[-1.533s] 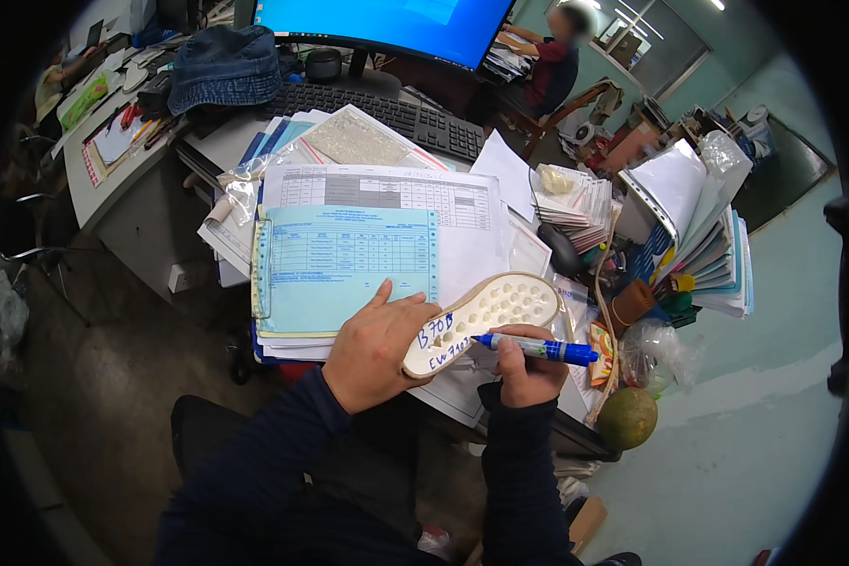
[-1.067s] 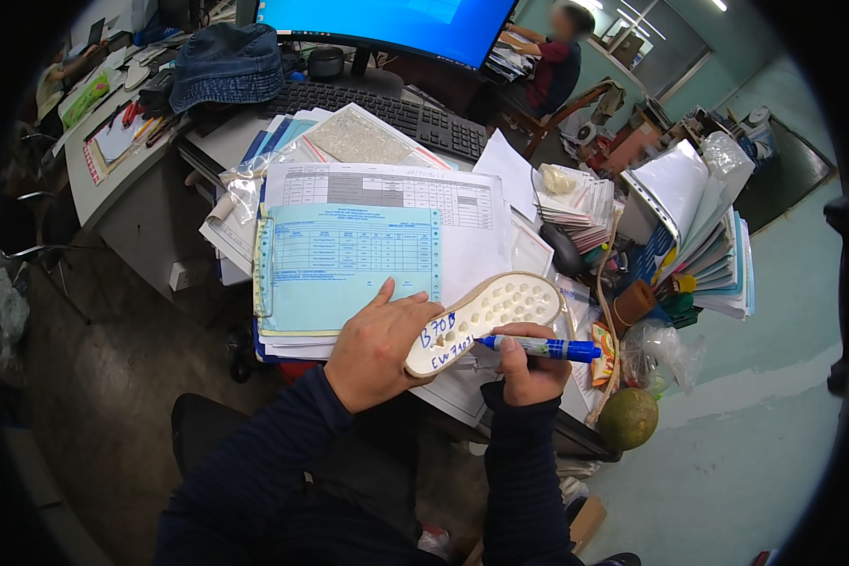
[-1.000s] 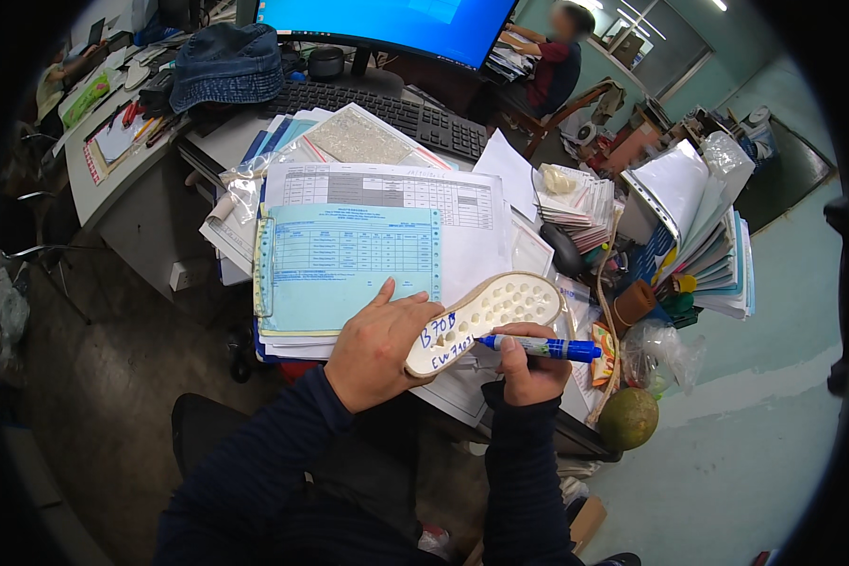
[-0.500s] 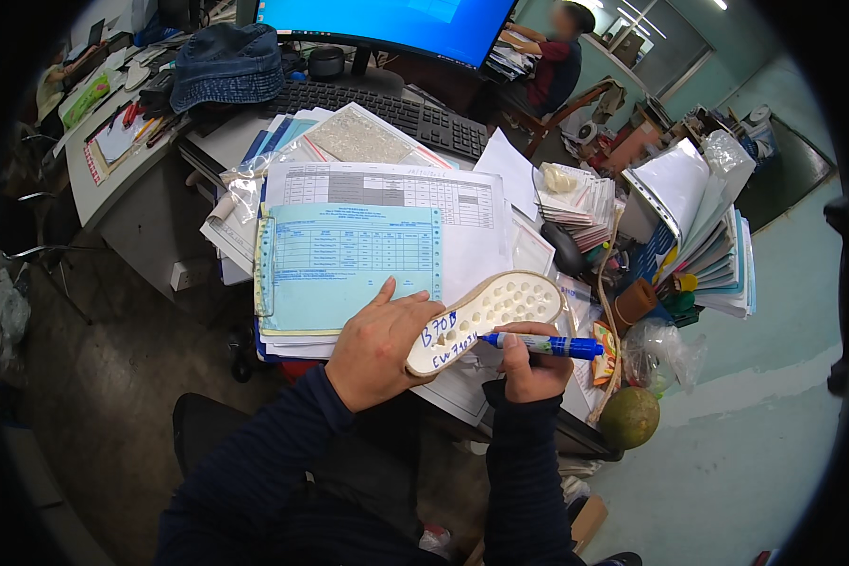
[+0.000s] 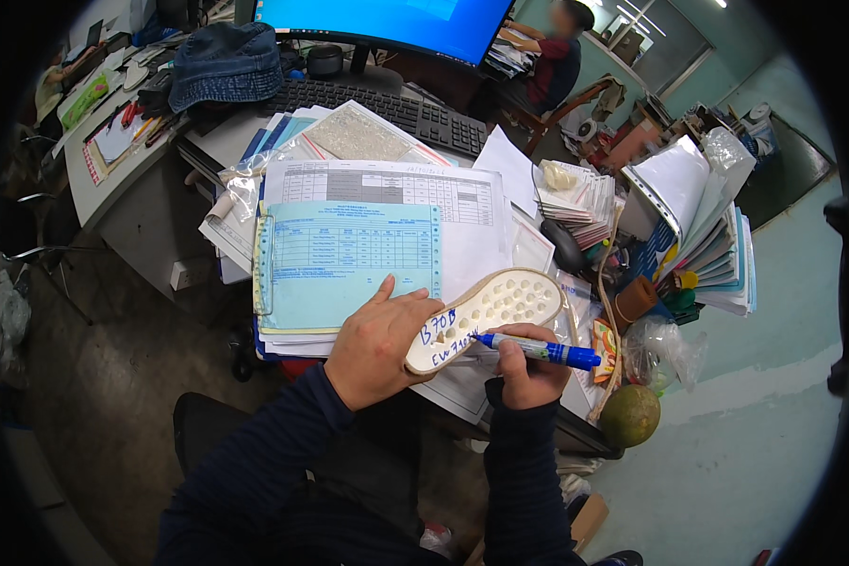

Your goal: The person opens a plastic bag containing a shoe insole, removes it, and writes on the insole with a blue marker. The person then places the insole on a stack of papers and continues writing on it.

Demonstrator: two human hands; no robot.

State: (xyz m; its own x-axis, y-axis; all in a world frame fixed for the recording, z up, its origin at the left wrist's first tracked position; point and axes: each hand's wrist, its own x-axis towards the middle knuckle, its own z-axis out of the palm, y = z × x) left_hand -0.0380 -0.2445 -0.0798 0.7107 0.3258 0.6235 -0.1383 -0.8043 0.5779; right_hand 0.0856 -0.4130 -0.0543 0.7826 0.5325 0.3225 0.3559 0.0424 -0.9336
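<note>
A cream shoe sole with rows of round hollows and blue handwriting lies tilted over the front of the desk. My left hand is closed on its near left end, thumb pointing up over the papers. In my right hand a blue marker pen is gripped, its tip against the sole beside the lower line of writing. Beyond my left hand, a light blue printed form rests on a stack of white sheets.
Behind the papers stand a black keyboard and a monitor. A denim hat sits at the back left. On the right are a black mouse, folders and a round green fruit. A person sits farther back.
The marker's tip has shifted slightly left and its cap end dipped a little, with my right hand following. Sole and left hand stay nearly in place.
</note>
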